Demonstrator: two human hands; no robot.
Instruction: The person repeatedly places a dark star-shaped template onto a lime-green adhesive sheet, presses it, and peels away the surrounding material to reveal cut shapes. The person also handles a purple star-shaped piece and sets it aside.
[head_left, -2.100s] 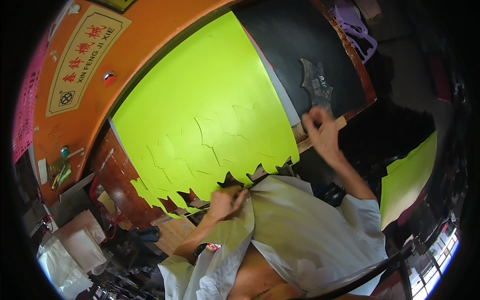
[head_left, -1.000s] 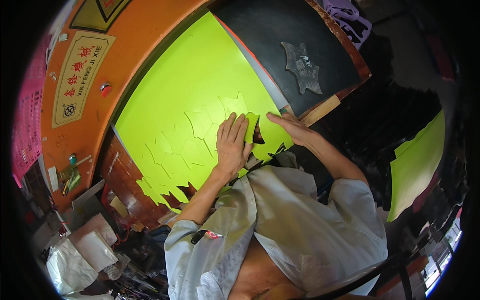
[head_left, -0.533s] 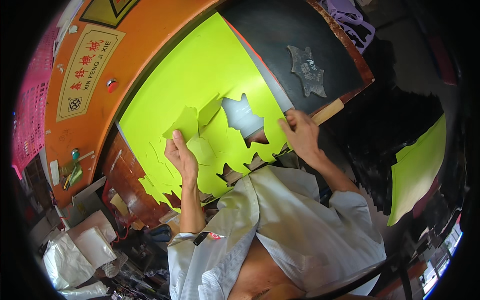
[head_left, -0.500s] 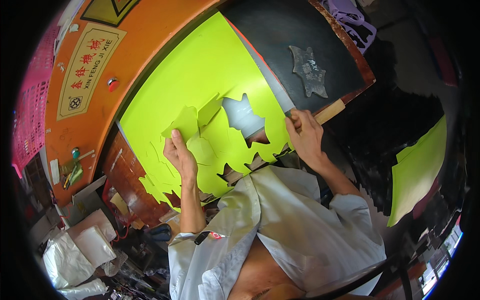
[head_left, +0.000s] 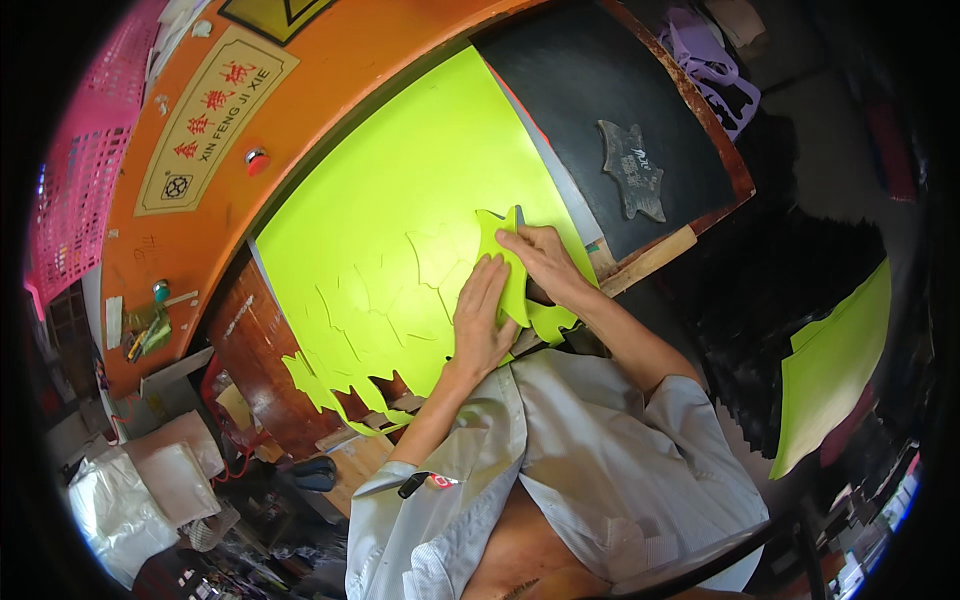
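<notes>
A large yellow-green sheet (head_left: pixel 370 170) lies in front of me, its near part scored with several cut outlines and its near edge jagged. Over its right near side, both hands grip a loose yellow-green cut-out piece (head_left: pixel 517 287) with pointed corners, possibly more than one layer. My right hand (head_left: pixel 553 268) pinches its far end, thumb on top. My left hand (head_left: pixel 483 320) is closed along the left side, fingers together on its surface. A dark, flat plate with pointed corners (head_left: pixel 632 172) rests on the black board (head_left: pixel 570 90) to the right, apart from both hands.
An orange machine body (head_left: pixel 330 75) with a red button (head_left: pixel 257 162) curves along the far left. Further left stands a pink basket (head_left: pixel 85 180). More yellow-green sheets (head_left: pixel 835 365) are at the right, clear plastic bags (head_left: pixel 120 515) at lower left. A wooden strip (head_left: pixel 650 262) edges the board.
My left hand has moved right and my right hand left, so they meet on the cut-out piece. The raised pieces by my left hand and the open hole are no longer visible as before.
</notes>
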